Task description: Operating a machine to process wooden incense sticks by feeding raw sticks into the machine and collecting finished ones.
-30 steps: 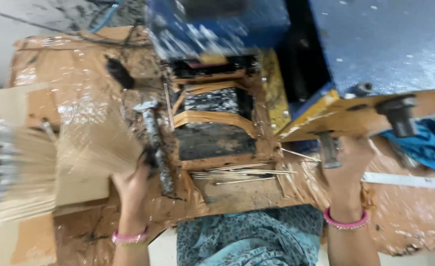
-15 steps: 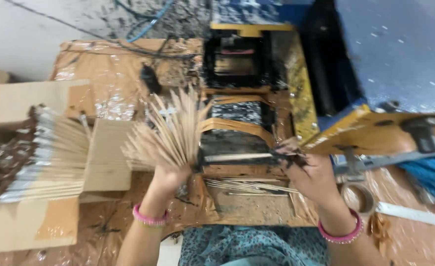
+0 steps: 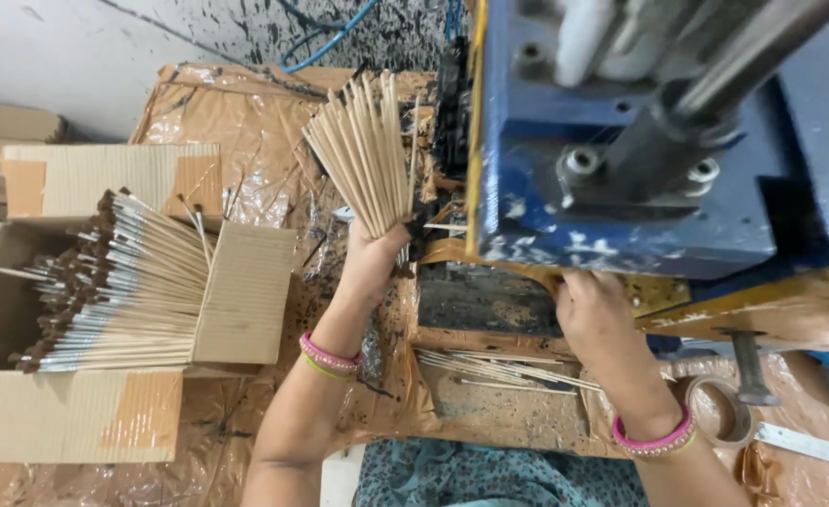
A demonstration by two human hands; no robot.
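Head view, looking straight down on a workbench wrapped in brown plastic sheet (image 3: 245, 122). The left hand (image 3: 372, 258) is clenched around the base of a fanned bundle of bare wooden sticks (image 3: 363, 150), held upright-ish with the tips spreading away from the person, just left of the blue machine (image 3: 621, 188). A pink and green bangle (image 3: 328, 357) sits on that wrist. The right hand (image 3: 598, 314) rests palm down at the lower edge of the blue machine's body, fingers tucked under it; whether they grip anything I cannot tell. Pink bangles (image 3: 657, 441) ring the right wrist. The two hands are well apart, with a dark stained tray (image 3: 485, 300) between them. Below the tray, a few loose sticks (image 3: 499, 368) lie flat on the bench. Far left, an open cardboard box (image 3: 236, 296) holds a heap of sticks with dark coated ends (image 3: 114, 282). A roll of tape (image 3: 720, 413) lies near the right wrist, beside a metal ruler (image 3: 809, 443).
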